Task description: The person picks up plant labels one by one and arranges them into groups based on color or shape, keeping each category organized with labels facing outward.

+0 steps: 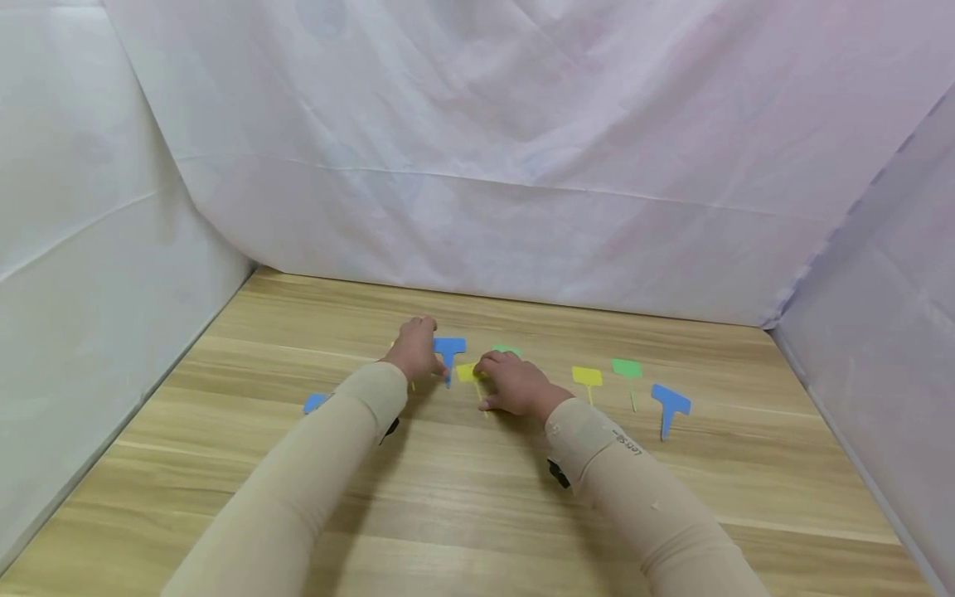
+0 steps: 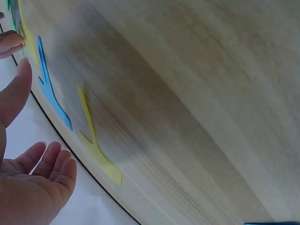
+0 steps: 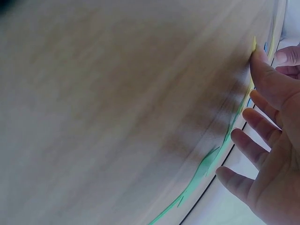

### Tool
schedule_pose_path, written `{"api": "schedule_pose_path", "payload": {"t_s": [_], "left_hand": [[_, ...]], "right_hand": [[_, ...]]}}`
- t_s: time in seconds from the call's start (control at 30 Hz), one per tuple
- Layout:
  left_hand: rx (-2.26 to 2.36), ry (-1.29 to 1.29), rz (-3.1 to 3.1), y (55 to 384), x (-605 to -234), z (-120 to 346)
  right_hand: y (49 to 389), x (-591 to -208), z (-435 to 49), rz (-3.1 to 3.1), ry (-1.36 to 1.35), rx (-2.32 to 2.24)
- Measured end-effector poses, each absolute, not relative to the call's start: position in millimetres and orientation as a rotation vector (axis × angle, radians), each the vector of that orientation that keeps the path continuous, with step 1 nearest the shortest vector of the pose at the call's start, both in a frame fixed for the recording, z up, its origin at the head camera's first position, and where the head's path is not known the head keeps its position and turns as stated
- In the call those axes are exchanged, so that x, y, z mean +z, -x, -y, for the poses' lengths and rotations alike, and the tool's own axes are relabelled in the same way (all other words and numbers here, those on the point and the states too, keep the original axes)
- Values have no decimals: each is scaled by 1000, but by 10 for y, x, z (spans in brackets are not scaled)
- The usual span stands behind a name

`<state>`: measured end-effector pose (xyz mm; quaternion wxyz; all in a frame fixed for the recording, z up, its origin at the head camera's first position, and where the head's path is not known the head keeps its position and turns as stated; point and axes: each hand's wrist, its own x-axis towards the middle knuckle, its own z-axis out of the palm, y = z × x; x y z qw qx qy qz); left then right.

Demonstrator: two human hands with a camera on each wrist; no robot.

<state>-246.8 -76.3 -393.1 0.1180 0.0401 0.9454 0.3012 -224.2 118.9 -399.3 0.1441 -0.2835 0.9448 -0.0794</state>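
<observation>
a white cloth (image 1: 477,108) is hanging behind and along both sides, so the work space is looking like a small booth. inside it the wood table (image 1: 448,531) is showing pale and brown grain, and soft shadows (image 1: 352,502) are lying beside the sleeves (image 1: 291,489). over its far part the left hand (image 1: 413,350) is hovering, its fingers bending loosely and its thumb standing apart; it is holding nothing. the right hand (image 1: 515,386) is having its fingers spread, with thumb and forefinger well apart; it is gripping nothing, though whether it is touching the yellow tag (image 1: 466,373) i am not able to tell. this tag is lying partly under it, a green tag (image 1: 507,349) is lying just behind, and a blue tag (image 1: 449,347) is lying between the hands. in my judgement, good handling is asking for a light fingertip touch: flat tags may be sliding if idle fingers are pressing, and the thin stem (image 1: 477,390) may be bending, so guiding by the wide end is seeming wiser.
</observation>
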Motion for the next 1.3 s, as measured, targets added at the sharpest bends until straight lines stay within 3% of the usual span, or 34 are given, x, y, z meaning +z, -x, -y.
{"api": "schedule_pose_path", "payload": {"t_s": [1.3], "left_hand": [[646, -148, -2754, 2488, -3942, 708]], "right_hand": [[2168, -3967, -1163, -2733, 796, -190]]}}
